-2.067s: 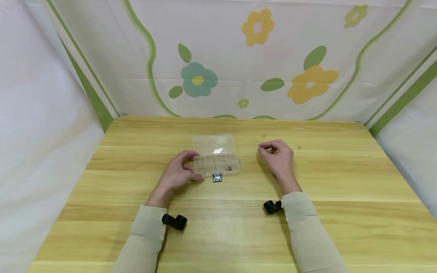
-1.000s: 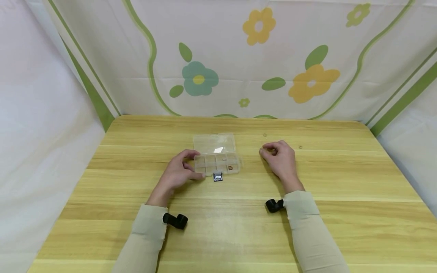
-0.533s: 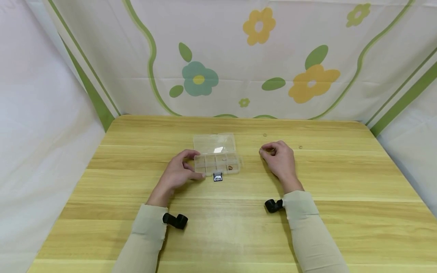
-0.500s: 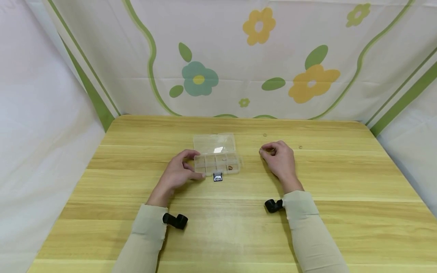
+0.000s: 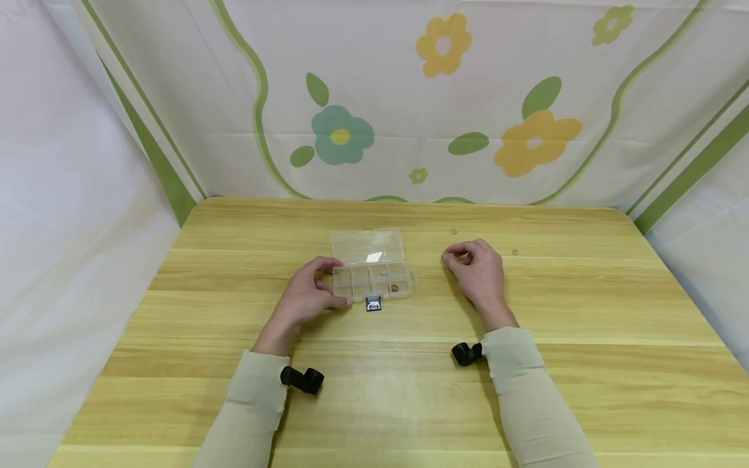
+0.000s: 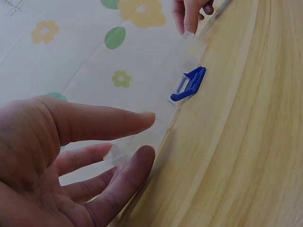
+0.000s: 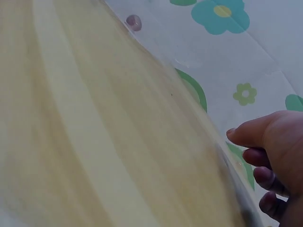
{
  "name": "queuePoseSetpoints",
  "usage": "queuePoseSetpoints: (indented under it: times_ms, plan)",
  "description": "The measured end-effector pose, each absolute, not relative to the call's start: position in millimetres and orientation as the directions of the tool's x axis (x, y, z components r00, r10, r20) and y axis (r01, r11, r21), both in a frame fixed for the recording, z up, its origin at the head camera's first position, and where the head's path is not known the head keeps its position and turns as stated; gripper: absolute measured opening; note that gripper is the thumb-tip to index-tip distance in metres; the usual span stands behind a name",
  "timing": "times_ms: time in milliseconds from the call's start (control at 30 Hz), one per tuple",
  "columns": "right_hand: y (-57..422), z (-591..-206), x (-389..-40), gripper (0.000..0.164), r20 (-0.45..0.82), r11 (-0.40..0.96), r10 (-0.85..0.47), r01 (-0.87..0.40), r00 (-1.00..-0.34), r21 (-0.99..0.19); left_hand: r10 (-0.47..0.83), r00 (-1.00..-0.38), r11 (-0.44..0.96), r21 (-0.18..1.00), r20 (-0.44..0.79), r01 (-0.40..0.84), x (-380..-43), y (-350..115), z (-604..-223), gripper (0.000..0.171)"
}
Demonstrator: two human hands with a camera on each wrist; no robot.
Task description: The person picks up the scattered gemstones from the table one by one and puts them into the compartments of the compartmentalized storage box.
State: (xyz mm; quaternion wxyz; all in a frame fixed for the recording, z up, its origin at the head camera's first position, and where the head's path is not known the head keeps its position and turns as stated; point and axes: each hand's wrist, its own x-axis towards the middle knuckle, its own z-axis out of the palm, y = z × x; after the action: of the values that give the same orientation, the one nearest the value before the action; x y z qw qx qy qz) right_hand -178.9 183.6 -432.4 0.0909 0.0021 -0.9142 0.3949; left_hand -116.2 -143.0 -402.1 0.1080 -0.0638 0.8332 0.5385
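On the table (image 5: 374,403), the clear box (image 5: 361,281) stands with its lid (image 5: 354,246) folded back; the left grip (image 5: 301,292) holds the box's left end between thumb and fingers; the right grip (image 5: 481,273) is to its right, fingertips drawn together, and I cannot tell whether they pinch anything; the left wrist view shows script (image 6: 12,5) on the flowered cloth (image 6: 85,61), unreadable, and the latch's (image 6: 191,84) plain blue; the head view shows a brown piece (image 5: 394,288) in the front right compartment.
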Motion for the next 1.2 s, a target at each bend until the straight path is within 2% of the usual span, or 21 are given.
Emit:
queuePoseSetpoints:
  times_ms: [267,833,1200]
  plan:
    - [166.0,-427.3,-176.1,0.017,0.190,0.628,0.029,-0.130,-0.981,-0.767,0.011,-0.969,0.407,0.887,-0.245,-0.220,-115.8,-142.0,-402.4,0.075]
    - [130.7,-418.9,-162.4,0.007,0.142,0.515,-0.142,-0.196,-0.980,-0.834,0.023,-0.965,0.401,0.887,-0.261,-0.230,-116.6,-142.7,-400.8,0.075]
    - [110.6,-418.1,-152.9,0.006,0.161,0.514,-0.237,-0.264,-0.958,-0.816,0.036,-0.965,0.402,0.887,-0.261,-0.225,-116.5,-142.7,-400.9,0.076]
